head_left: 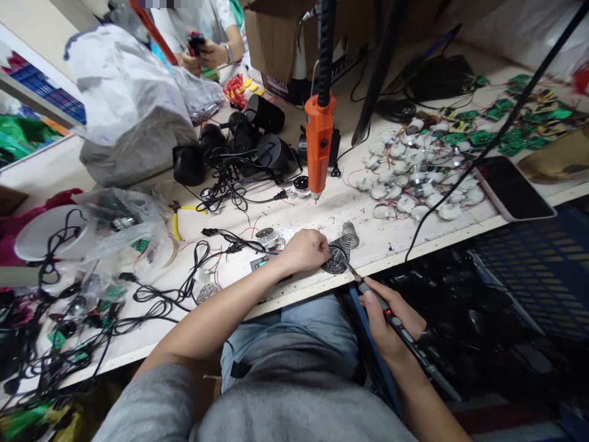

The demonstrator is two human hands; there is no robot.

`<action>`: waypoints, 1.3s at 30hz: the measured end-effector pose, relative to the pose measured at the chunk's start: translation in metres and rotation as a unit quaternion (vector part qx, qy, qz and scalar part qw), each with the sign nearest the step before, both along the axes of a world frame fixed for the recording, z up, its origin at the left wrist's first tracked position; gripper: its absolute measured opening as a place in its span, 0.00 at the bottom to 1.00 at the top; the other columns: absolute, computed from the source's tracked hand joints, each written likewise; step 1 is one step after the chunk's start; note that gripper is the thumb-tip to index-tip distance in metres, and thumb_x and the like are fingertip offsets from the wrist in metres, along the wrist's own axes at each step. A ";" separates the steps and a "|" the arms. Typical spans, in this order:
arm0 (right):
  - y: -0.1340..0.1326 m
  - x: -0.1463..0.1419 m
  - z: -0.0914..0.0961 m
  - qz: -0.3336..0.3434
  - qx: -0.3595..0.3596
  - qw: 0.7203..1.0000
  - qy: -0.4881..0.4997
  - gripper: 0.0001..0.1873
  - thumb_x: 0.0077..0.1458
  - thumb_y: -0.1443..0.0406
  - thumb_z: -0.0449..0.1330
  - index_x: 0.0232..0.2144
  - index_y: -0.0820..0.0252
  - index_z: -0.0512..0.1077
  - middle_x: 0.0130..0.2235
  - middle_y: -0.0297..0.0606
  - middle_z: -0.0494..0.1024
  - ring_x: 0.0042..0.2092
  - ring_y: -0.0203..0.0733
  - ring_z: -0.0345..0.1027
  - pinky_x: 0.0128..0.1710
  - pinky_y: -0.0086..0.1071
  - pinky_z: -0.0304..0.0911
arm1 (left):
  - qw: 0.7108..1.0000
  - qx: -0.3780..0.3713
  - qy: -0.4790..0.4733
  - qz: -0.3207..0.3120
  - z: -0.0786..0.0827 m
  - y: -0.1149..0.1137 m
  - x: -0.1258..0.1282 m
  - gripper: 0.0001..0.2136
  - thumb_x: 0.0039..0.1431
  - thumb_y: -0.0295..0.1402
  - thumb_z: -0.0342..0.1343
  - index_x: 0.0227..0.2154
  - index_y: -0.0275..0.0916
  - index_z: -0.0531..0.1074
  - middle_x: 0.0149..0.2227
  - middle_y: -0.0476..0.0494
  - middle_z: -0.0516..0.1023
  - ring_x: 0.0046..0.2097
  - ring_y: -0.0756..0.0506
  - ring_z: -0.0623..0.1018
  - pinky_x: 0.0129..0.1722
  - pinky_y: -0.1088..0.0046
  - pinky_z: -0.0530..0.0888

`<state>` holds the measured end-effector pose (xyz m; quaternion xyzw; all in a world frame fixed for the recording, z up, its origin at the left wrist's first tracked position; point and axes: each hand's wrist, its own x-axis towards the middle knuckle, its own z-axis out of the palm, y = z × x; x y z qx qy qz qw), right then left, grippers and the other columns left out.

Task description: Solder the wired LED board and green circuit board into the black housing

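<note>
My right hand (391, 313) grips a soldering iron (391, 316) with a small red light on its handle. Its tip reaches over the bench edge to a round black part (335, 261). My left hand (306, 250) is closed at that part's left side, fingertips pinched together; whatever they hold is hidden. Just behind the part stands a metal coil spring (350, 235) on a flat base. Left of my left hand lie a round component (267, 236) and black cables with plugs (234, 239).
An orange electric screwdriver (319, 144) hangs over the bench. To the right are white round parts with wires (414, 175), green circuit boards (519, 116) and a phone (515, 187). Black housings (264, 113) and a cardboard box (276, 49) stand behind. Across the bench, another person's hands (209, 55) hold something.
</note>
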<state>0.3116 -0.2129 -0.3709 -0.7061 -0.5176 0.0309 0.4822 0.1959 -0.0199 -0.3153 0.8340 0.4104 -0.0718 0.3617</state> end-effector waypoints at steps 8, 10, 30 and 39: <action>-0.001 -0.004 -0.006 -0.012 0.008 1.000 0.007 0.09 0.66 0.64 0.61 0.46 0.58 0.80 0.35 0.38 0.85 0.31 0.40 0.81 0.39 0.30 0.79 | 1.000 0.015 0.003 -0.014 -0.007 0.000 0.003 0.08 0.55 0.24 0.58 0.29 0.35 0.82 0.30 0.44 0.82 0.34 0.46 0.78 0.39 0.73 0.73; 0.000 -0.004 -0.008 -0.008 0.014 1.000 0.009 0.10 0.67 0.64 0.60 0.46 0.58 0.80 0.36 0.38 0.85 0.32 0.40 0.81 0.39 0.30 0.79 | 1.000 0.013 0.003 -0.014 -0.007 0.000 0.003 0.08 0.55 0.23 0.58 0.29 0.35 0.82 0.30 0.44 0.82 0.34 0.46 0.78 0.38 0.73 0.73; 0.003 -0.006 -0.005 -0.005 0.007 1.000 0.017 0.10 0.67 0.64 0.60 0.45 0.59 0.80 0.36 0.39 0.85 0.30 0.39 0.80 0.40 0.31 0.80 | 1.000 0.001 0.019 0.004 -0.007 0.000 0.006 0.07 0.54 0.24 0.58 0.28 0.36 0.82 0.29 0.44 0.82 0.34 0.45 0.78 0.37 0.72 0.73; -0.005 0.001 0.002 -0.013 0.024 1.000 0.016 0.09 0.66 0.65 0.62 0.46 0.59 0.80 0.36 0.38 0.85 0.31 0.39 0.81 0.39 0.30 0.78 | 1.000 -0.010 -0.003 0.016 -0.002 0.001 0.003 0.06 0.55 0.23 0.60 0.27 0.35 0.81 0.28 0.45 0.81 0.32 0.47 0.77 0.36 0.73 0.71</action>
